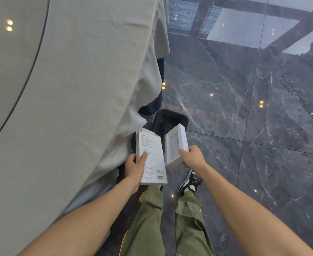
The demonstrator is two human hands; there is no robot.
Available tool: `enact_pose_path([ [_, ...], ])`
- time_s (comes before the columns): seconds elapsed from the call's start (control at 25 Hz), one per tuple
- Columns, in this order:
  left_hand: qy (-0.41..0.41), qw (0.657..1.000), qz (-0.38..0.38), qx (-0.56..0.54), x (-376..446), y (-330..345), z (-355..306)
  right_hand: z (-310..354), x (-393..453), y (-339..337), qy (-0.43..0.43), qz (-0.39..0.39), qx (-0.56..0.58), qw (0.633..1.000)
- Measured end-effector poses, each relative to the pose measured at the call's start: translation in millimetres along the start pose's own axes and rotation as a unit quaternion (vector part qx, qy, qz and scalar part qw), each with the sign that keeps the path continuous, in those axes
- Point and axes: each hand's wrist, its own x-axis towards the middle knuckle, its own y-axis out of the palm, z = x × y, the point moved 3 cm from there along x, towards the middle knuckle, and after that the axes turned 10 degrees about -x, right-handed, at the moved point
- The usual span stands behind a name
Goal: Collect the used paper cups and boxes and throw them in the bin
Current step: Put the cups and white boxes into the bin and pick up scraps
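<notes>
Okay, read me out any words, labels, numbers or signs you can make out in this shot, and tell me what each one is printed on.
Nothing reads with certainty.
Printed white box, gripped by the left hand: a short heading at its top edge, too blurred to quote.
Same box: blocks of small print, too small to read.
Same box, bottom: barcode, green label and symbols, unreadable.
Open white box tray, held by the right hand: no text visible.
Black bin: none visible.

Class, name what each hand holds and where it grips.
Left hand grips the printed white box by its lower left edge. Right hand pinches the open white tray box at its lower right rim.
</notes>
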Motion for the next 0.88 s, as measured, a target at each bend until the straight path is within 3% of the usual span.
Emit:
enact_pose_path([
  [0.28, -0.01, 1.0, 0.016, 0.003, 5, -1, -4, 8, -10, -8, 0.002, -0.061, 0.032, 0.998],
  [0.48, -0.069, 0.995, 0.063, -0.022, 8, 11, 0, -6, -24, 23, -0.023, 0.092, -0.027, 0.995],
  [0.56, -0.085, 0.993, 0.076, -0.013, 9, 17, 3, -16, -30, 32, -0.025, 0.1, -0.023, 0.994],
  [0.76, -0.113, 0.991, 0.072, -0.007, 16, 23, 12, -27, -36, 39, 0.008, 0.166, 0.154, 0.974],
  [0.88, -0.137, 0.987, 0.082, -0.01, 21, 29, 17, -31, -32, 34, 0.007, 0.137, 0.201, 0.97],
])
